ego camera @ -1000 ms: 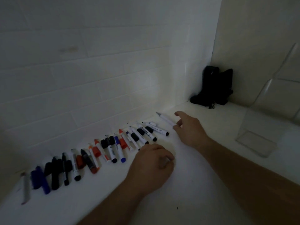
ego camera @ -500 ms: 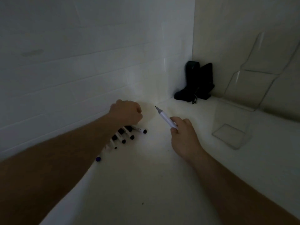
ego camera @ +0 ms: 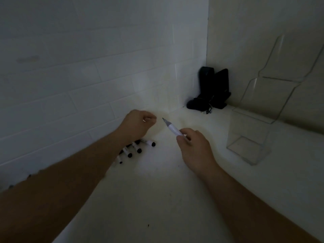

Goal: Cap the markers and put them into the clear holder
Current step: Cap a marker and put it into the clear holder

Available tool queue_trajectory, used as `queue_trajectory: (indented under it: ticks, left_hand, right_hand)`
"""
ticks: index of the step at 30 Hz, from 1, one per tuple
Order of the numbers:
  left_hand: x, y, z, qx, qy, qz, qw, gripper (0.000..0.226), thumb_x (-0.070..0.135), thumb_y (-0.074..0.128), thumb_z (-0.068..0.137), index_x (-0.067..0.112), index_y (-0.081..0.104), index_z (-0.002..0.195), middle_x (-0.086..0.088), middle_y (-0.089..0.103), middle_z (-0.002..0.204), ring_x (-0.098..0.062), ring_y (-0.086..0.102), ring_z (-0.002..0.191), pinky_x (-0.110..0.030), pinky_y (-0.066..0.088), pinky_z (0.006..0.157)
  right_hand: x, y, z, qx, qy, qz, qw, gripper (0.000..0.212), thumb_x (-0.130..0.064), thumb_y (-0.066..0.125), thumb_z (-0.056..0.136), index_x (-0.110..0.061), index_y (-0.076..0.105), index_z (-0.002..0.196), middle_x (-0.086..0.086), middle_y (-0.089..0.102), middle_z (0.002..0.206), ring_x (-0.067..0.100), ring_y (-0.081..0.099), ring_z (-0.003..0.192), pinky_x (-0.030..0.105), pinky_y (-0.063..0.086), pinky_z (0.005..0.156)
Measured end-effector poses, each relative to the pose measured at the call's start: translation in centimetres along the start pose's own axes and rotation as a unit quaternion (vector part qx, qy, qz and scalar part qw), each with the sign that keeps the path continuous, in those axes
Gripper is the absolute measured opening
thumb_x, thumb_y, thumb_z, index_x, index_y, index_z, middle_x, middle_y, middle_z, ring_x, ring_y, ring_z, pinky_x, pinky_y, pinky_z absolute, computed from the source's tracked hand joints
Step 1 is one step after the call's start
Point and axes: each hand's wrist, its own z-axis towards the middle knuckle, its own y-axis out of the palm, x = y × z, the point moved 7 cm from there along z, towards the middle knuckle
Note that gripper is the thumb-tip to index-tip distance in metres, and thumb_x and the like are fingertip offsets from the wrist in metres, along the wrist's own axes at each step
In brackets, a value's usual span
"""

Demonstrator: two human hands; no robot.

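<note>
step: capping | right hand (ego camera: 194,148) grip clamped on uncapped marker (ego camera: 172,129), tip toward left hand (ego camera: 138,126) | left grip pinched together, cap not visible | next: align, press | clear holder (ego camera: 249,142) right, empty

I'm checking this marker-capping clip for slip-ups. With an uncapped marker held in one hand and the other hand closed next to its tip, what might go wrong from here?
1. The marker tip is bare and points at the left hand; a misjudged approach may ink a finger.
2. The right hand pinches the marker near its rear end, so a sideways push from capping might tilt it in that grip.
3. The left forearm hangs over the markers on the counter and may knock them.
</note>
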Motion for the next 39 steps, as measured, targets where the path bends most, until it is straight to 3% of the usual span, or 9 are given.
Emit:
queue_trajectory:
  ticks: [3, 7, 12, 18, 22, 26, 32, 37, 39]
  left_hand:
    - [0.2, -1.4, -6.4, 0.073, -0.030, -0.226, 0.971, 0.016, 0.022, 0.072, 0.090, 0.027, 0.077, 0.104, 0.017, 0.073, 0.097, 0.005, 0.069, 0.083, -0.007, 0.048, 0.069]
    - [-3.0, -0.5, -11.5, 0.132, -0.071, -0.311, 0.939, 0.024, 0.008, 0.074, 0.087, 0.028, 0.077, 0.101, 0.011, 0.076, 0.093, 0.002, 0.069, 0.081, -0.018, 0.052, 0.073]
    - [-4.5, -0.4, -12.2, 0.172, -0.039, -0.294, 0.940, 0.023, 0.006, 0.072, 0.088, 0.021, 0.078, 0.104, 0.012, 0.076, 0.101, -0.002, 0.070, 0.094, -0.019, 0.053, 0.085]
    - [-3.8, -0.1, -12.3, 0.132, 0.033, -0.239, 0.961, 0.033, 0.004, 0.073, 0.087, 0.035, 0.073, 0.097, 0.019, 0.073, 0.098, 0.003, 0.068, 0.091, -0.012, 0.051, 0.083]
    - [-3.2, 0.2, -12.3, 0.128, 0.073, -0.194, 0.970, 0.038, 0.004, 0.074, 0.085, 0.040, 0.072, 0.097, 0.018, 0.072, 0.096, -0.001, 0.068, 0.090, -0.016, 0.052, 0.086]
    - [-2.1, 0.8, -12.4, 0.110, 0.125, -0.126, 0.978, 0.029, 0.005, 0.077, 0.082, 0.024, 0.077, 0.104, 0.016, 0.071, 0.095, 0.011, 0.062, 0.085, -0.006, 0.046, 0.082]
    - [-2.1, 1.7, -12.3, 0.059, 0.095, -0.071, 0.991, 0.025, 0.029, 0.061, 0.096, 0.030, 0.069, 0.120, 0.017, 0.070, 0.099, 0.000, 0.062, 0.085, -0.009, 0.042, 0.074]
    - [-1.1, 2.3, -12.5, 0.011, 0.139, -0.036, 0.990, 0.019, 0.021, 0.048, 0.103, 0.022, 0.067, 0.105, 0.005, 0.067, 0.082, -0.008, 0.059, 0.075, -0.026, 0.042, 0.064]
    - [-1.2, 2.4, -12.5, 0.011, 0.138, -0.024, 0.990, 0.016, 0.020, 0.050, 0.102, 0.019, 0.066, 0.100, 0.005, 0.063, 0.078, -0.004, 0.054, 0.070, -0.021, 0.035, 0.061]
  right_hand:
    - [-0.8, 0.1, -0.5, -0.009, -0.016, 0.018, 1.000, 0.022, -0.049, 0.057, 0.096, -0.031, 0.069, 0.094, -0.010, 0.068, 0.085, 0.003, 0.062, 0.078, 0.023, 0.048, 0.067]
    - [-1.9, 0.5, -1.3, -0.020, -0.053, 0.012, 0.998, 0.037, -0.059, 0.060, 0.088, -0.025, 0.068, 0.077, -0.005, 0.066, 0.072, 0.008, 0.062, 0.067, 0.031, 0.049, 0.063]
    - [-2.8, 0.8, -1.8, -0.025, -0.114, -0.057, 0.992, 0.056, -0.068, 0.054, 0.085, -0.016, 0.070, 0.075, 0.001, 0.069, 0.071, 0.012, 0.065, 0.069, 0.036, 0.051, 0.069]
    - [-3.7, 0.9, -2.5, -0.027, -0.155, -0.099, 0.983, 0.033, -0.052, 0.065, 0.090, -0.022, 0.076, 0.085, -0.003, 0.073, 0.078, 0.009, 0.066, 0.073, 0.034, 0.052, 0.071]
    - [-3.8, 1.2, -2.4, -0.029, -0.187, -0.132, 0.973, 0.041, -0.058, 0.057, 0.092, -0.023, 0.077, 0.087, -0.004, 0.072, 0.079, 0.010, 0.064, 0.073, 0.035, 0.053, 0.072]
    - [-3.1, 2.8, -2.2, -0.052, -0.226, -0.180, 0.956, 0.049, -0.063, 0.043, 0.095, -0.026, 0.072, 0.079, -0.005, 0.066, 0.072, 0.007, 0.057, 0.068, 0.038, 0.049, 0.068]
    - [-3.2, 1.8, -1.8, -0.021, -0.254, -0.249, 0.934, 0.052, -0.065, 0.037, 0.095, -0.025, 0.060, 0.071, -0.002, 0.055, 0.064, 0.013, 0.052, 0.062, 0.038, 0.047, 0.062]
    - [-3.6, 1.9, -2.1, -0.027, -0.270, -0.221, 0.937, 0.058, -0.074, 0.027, 0.094, -0.033, 0.039, 0.054, -0.004, 0.044, 0.053, 0.009, 0.044, 0.051, 0.036, 0.043, 0.052]
    - [-3.4, 2.1, -2.1, -0.033, -0.274, -0.205, 0.939, 0.068, -0.078, 0.024, 0.093, -0.028, 0.051, 0.057, -0.002, 0.051, 0.054, 0.011, 0.049, 0.051, 0.037, 0.046, 0.052]
